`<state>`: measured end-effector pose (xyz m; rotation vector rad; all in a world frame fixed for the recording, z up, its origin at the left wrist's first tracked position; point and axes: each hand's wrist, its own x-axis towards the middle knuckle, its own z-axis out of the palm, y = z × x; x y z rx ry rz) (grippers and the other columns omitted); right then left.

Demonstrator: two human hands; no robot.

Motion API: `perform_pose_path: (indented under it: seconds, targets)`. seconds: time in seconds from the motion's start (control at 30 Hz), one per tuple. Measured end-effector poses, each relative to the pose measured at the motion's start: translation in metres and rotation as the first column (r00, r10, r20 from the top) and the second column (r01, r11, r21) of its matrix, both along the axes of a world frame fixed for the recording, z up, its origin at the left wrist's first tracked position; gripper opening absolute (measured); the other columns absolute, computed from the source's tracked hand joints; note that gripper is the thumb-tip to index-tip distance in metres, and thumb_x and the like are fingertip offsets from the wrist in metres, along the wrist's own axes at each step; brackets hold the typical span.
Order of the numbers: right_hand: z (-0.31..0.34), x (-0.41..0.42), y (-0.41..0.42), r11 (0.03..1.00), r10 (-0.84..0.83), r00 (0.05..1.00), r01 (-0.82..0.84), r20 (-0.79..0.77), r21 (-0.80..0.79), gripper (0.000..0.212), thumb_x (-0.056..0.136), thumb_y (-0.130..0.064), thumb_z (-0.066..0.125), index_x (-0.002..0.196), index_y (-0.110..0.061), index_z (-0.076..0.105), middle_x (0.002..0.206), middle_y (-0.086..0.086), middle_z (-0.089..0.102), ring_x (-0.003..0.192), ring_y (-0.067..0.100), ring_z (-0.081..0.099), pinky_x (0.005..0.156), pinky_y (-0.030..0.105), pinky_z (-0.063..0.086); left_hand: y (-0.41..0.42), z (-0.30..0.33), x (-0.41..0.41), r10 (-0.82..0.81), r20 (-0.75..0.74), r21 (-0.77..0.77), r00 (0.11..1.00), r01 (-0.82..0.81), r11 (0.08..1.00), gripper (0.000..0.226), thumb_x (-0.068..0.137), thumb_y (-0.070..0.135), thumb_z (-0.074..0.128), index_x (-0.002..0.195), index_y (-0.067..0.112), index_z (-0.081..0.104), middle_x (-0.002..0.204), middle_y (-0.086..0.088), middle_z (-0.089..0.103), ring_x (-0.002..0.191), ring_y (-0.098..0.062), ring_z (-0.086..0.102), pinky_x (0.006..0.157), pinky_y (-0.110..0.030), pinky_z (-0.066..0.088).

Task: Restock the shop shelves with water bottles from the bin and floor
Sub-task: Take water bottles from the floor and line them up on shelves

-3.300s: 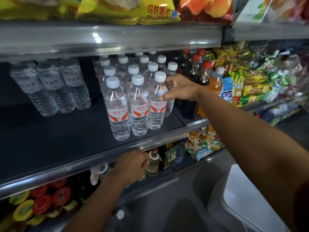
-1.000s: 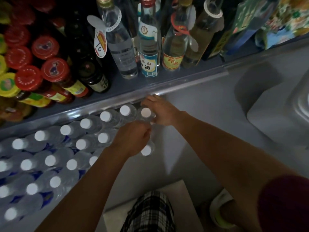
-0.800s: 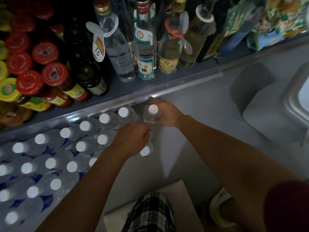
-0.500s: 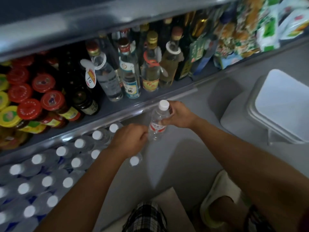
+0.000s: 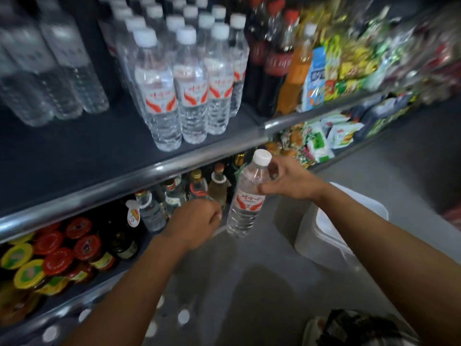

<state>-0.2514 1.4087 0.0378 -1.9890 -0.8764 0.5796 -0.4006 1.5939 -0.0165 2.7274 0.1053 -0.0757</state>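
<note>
Clear bottle [image 5: 245, 196] at frame centre, gripped near its neck by the right hand [image 5: 289, 182]; left hand [image 5: 194, 222] curled, its contents hidden.

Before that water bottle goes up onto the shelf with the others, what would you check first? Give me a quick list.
1. Grip: right hand holds the water bottle by its upper part. Ok.
2. Cap is on. Ok; tightness cannot tell.
3. Bottle stands roughly upright. Ok.
4. Free space: bare shelf left of the front row of bottles. Ok.
5. Left hand is curled, low by the lower shelf's bottles; whether it holds something, cannot tell.
6. Shelf rail lies between bottle and shelf; the bottle must rise above it. Not ok yet.
</note>
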Motion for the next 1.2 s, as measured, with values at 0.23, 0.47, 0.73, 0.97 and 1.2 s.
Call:
perform_pose_path:
  seconds: [0.23, 0.47, 0.73, 0.97, 1.2]
  targets:
    - [0.102, 0.035, -0.003, 0.999, 0.049, 0.983, -0.051, 0.179, 0.009, 0.032, 0.074, 0.003, 0.076, 0.100, -0.010, 0.062, 0.090, -0.007, 0.069, 0.081, 0.001, 0.064, 0.074, 0.019, 0.050, -0.005, 0.087, 0.038, -0.037, 0.078, 0.077, 0.996, 0.031, 0.997, 0.017, 0.093, 0.028, 0.047, 0.091, 0.020, 0.062, 0.096, -0.001, 0.066, 0.090, -0.024, 0.062, 0.076, -0.039, 0.051]
    - [0.158, 0.085, 0.018, 0.991, 0.106, 0.969, -0.121, 0.222, 0.054, 0.035, 0.075, -0.004, 0.077, 0.105, -0.013, 0.061, 0.101, -0.005, 0.070, 0.097, 0.009, 0.067, 0.084, 0.023, 0.053, 0.003, 0.120, 0.068, 0.015, 0.136, 0.081, 0.991, -0.026, 0.996, 0.016, 0.096, 0.027, 0.046, 0.093, 0.024, 0.062, 0.091, 0.004, 0.064, 0.085, -0.018, 0.060, 0.075, -0.036, 0.051]
    - [0.158, 0.134, 0.061, 0.988, 0.140, 0.961, -0.151, 0.236, 0.027, 0.039, 0.074, -0.005, 0.077, 0.097, -0.031, 0.058, 0.086, -0.027, 0.068, 0.087, -0.011, 0.062, 0.075, 0.011, 0.048, 0.016, 0.103, 0.086, 0.081, 0.098, 0.075, 0.992, -0.089, 0.993, 0.020, 0.096, 0.026, 0.044, 0.093, 0.023, 0.063, 0.091, 0.004, 0.066, 0.085, -0.017, 0.060, 0.079, -0.038, 0.051]
    - [0.148, 0.157, 0.089, 0.982, 0.188, 0.961, -0.188, 0.205, -0.016, 0.042, 0.075, -0.001, 0.076, 0.107, -0.023, 0.060, 0.095, -0.018, 0.068, 0.090, -0.009, 0.064, 0.072, 0.007, 0.049, 0.022, 0.085, 0.090, 0.093, 0.067, 0.090, 0.993, -0.099, 0.991, 0.020, 0.097, 0.028, 0.043, 0.093, 0.021, 0.062, 0.095, 0.002, 0.063, 0.089, -0.017, 0.059, 0.080, -0.035, 0.050]
    - [0.140, 0.172, 0.096, 0.980, 0.194, 0.969, -0.185, 0.151, -0.070, 0.043, 0.078, -0.002, 0.073, 0.113, -0.023, 0.059, 0.107, -0.010, 0.064, 0.093, -0.001, 0.062, 0.073, 0.012, 0.049, 0.023, 0.068, 0.091, 0.097, 0.051, 0.094, 0.994, -0.101, 0.990, 0.017, 0.096, 0.029, 0.045, 0.093, 0.026, 0.062, 0.094, 0.010, 0.062, 0.089, -0.013, 0.058, 0.070, -0.030, 0.044]
